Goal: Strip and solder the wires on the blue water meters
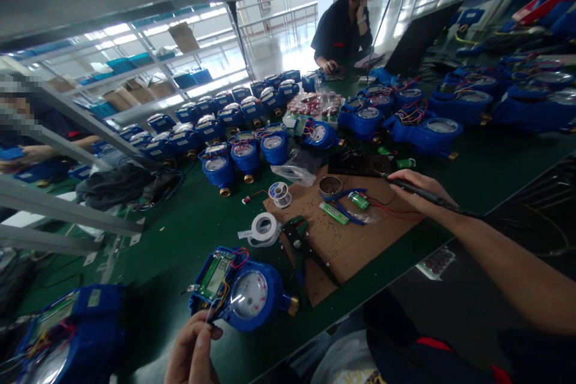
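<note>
Low, L hand [197, 346] pinches thin wire [209, 314] nr meter [250, 297]; R hand [425, 183], outstretched, grips pen-like tool [432, 197].

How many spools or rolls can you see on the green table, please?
2: a white spool of silvery wire, left of the round metal tin, and a white roll of tape beside the green-and-black hand tool. Others may be hidden.

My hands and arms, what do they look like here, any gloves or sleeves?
Your left hand and right hand wear no gloves. The right forearm is bare, with a dark sleeve beyond it and red trim nearby. The left sleeve is out of view.
</note>
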Action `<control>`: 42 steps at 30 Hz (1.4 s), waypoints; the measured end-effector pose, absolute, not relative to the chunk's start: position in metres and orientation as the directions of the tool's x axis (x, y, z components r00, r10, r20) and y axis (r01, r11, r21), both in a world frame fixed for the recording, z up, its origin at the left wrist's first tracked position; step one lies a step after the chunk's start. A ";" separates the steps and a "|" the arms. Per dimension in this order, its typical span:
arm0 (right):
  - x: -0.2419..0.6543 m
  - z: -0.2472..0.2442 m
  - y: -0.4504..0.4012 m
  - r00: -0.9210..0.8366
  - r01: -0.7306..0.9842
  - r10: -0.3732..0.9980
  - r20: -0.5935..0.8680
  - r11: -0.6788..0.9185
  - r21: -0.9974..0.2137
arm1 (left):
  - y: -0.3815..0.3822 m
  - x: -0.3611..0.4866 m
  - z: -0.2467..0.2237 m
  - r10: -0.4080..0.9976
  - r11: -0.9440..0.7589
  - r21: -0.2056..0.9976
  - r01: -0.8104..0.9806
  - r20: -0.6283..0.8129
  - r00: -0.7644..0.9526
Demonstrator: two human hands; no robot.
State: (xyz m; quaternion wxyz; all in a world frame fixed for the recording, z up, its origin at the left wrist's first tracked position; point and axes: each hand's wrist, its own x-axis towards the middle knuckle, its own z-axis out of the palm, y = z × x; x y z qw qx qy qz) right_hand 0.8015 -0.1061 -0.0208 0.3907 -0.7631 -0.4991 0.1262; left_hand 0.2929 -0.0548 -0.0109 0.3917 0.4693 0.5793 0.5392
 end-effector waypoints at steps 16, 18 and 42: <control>0.834 -0.050 -0.096 0.822 -0.019 0.567 -0.058 -0.074 -0.997 | -0.056 0.309 -0.008 0.940 -0.075 0.993 0.091 0.101 -0.326; 0.838 -0.054 -0.088 0.841 -0.094 0.529 -0.113 -0.063 -0.994 | -0.057 0.310 -0.007 0.938 -0.072 0.993 0.097 0.100 -0.332; 0.707 -0.034 -0.143 0.437 0.267 0.900 0.001 -0.128 -0.955 | -0.068 0.320 0.006 0.952 -0.054 0.985 0.162 0.100 -0.291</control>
